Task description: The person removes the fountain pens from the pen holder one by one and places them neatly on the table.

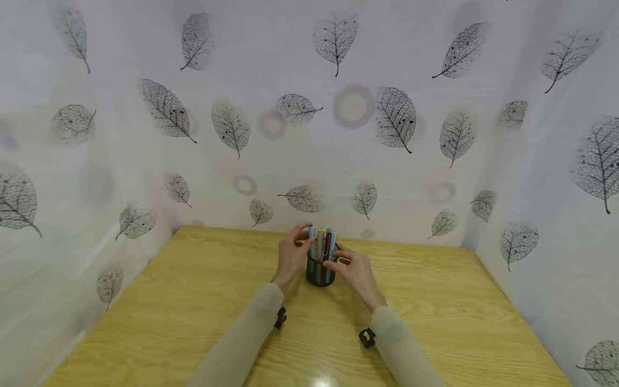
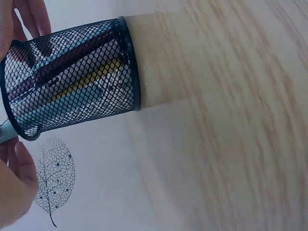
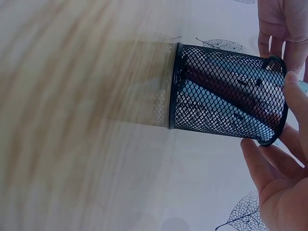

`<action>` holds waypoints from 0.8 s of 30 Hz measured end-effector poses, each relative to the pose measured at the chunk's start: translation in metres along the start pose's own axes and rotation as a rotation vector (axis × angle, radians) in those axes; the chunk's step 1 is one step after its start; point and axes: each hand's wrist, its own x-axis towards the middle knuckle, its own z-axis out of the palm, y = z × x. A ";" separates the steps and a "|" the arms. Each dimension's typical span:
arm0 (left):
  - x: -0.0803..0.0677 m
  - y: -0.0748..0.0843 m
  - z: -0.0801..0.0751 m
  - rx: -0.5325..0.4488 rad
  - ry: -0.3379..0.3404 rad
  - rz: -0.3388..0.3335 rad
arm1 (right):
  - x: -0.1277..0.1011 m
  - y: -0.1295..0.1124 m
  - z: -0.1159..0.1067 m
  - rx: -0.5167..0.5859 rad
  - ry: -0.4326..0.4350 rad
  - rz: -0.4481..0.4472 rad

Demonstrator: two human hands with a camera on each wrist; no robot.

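A black wire-mesh pen holder (image 1: 320,273) stands upright on the table, filled with several pens and markers (image 1: 328,244). At the holder's left, my left hand (image 1: 292,255) has its thumb and index finger about the top of a light-blue pen (image 1: 311,232), pinching it. My right hand (image 1: 357,273) grips the holder from the right, thumb at the front of the rim, other fingers round the side. The right wrist view shows the right thumb (image 3: 292,82) against the rim and a fingertip touching the mesh (image 3: 226,91). Through the mesh in the left wrist view, a yellow pen (image 2: 91,77) shows.
The wooden table (image 1: 203,333) spreads around the holder. White sheeting with a leaf print (image 1: 290,156) hangs behind the table and along both sides. Black devices (image 1: 367,338) are strapped at both wrists, beneath the sleeves' cuffs.
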 end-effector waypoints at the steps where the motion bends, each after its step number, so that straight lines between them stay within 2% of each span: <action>1: 0.000 0.002 -0.001 -0.016 0.004 0.002 | 0.000 0.000 0.000 0.004 0.000 -0.001; 12: 0.002 0.009 -0.006 -0.182 0.055 -0.006 | 0.000 0.003 0.001 0.033 -0.011 0.005; 24: 0.005 0.012 -0.007 -0.177 0.050 -0.020 | 0.002 0.003 0.001 -0.020 -0.012 -0.019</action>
